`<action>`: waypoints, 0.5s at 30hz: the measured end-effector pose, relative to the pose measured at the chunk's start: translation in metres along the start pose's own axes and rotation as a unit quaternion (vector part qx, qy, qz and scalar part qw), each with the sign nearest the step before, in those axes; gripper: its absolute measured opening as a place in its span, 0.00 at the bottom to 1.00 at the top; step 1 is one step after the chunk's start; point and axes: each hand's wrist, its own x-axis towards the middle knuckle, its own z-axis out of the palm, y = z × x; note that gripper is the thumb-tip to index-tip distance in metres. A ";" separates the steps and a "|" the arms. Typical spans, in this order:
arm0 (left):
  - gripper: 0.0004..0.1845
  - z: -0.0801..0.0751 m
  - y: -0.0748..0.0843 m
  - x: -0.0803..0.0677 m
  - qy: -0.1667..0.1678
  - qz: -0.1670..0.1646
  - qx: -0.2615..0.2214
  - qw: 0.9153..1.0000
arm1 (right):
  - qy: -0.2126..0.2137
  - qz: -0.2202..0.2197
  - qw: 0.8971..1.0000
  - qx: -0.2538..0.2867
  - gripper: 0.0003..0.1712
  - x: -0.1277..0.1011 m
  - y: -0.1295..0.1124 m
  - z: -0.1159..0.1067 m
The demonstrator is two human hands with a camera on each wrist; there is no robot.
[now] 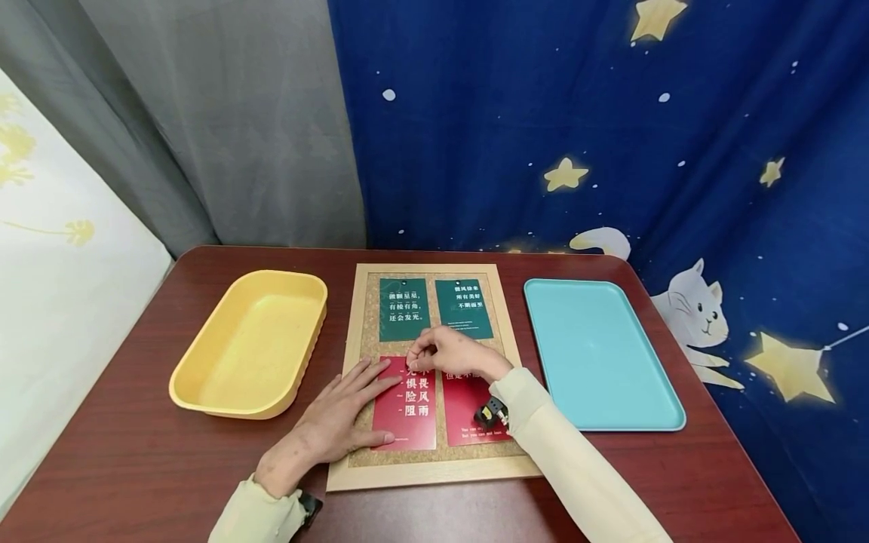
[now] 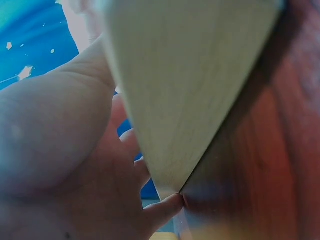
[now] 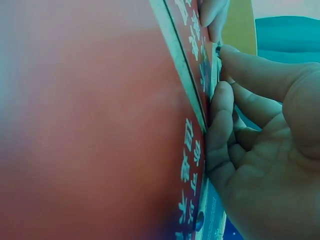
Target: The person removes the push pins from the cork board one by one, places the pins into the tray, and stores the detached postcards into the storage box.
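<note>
A wood-framed cork board [image 1: 360, 456] lies on the table with two green cards above two red ones. My left hand [image 1: 342, 411], fingers spread, rests on the left red card [image 1: 405, 422] and the board's left frame. At that card's top edge, my right hand [image 1: 451, 353] pinches a small dark pushpin [image 3: 218, 50] between thumb and fingers; the fingers mostly hide it in the head view. My right forearm passes over the right red card [image 1: 465, 411], whose top holds a dark round pin [image 3: 200, 220]. Dark pins also sit atop the left green card [image 1: 403, 324] and right green card [image 1: 468, 320].
To the left of the board stands a yellow basin [image 1: 251, 347]. A light blue tray [image 1: 600, 354] lies on the right. Both are on the dark red wooden table [image 1: 109, 452], with grey and blue curtains [image 1: 475, 136] behind its far edge.
</note>
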 end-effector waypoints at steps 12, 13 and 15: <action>0.45 0.002 0.001 -0.001 0.000 -0.004 -0.007 1.000 | 0.029 -0.023 0.999 -0.003 0.05 -0.003 0.001 0.003; 0.45 0.002 0.001 -0.001 0.001 -0.004 -0.007 1.000 | 0.032 -0.025 0.999 -0.002 0.05 -0.003 0.001 0.003; 0.45 0.001 0.001 -0.001 0.000 -0.004 -0.007 1.000 | 0.037 -0.022 0.999 0.001 0.05 -0.004 0.000 0.003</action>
